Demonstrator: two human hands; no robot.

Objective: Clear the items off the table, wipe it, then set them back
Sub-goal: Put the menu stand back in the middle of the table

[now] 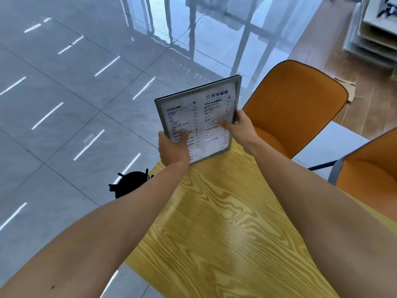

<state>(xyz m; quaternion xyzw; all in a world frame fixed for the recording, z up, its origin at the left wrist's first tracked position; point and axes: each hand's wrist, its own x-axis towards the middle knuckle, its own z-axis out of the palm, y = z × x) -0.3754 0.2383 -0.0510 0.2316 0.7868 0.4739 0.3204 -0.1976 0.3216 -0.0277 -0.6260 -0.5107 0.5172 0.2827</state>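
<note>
A framed menu card (199,110) with a grey border and black print is held tilted over the far corner of the yellow wood-grain table (214,222). My left hand (173,150) grips its lower left corner, thumb on the face. My right hand (238,125) holds its right edge, thumb pressed on the printed sheet. The menu's bottom edge is at or just above the tabletop; I cannot tell whether it touches.
An orange chair (296,108) stands just beyond the table's far right side and a second orange chair (369,166) at the right. The table's black base (131,183) shows on the glossy grey tiled floor. Stacked boards (373,37) lie top right.
</note>
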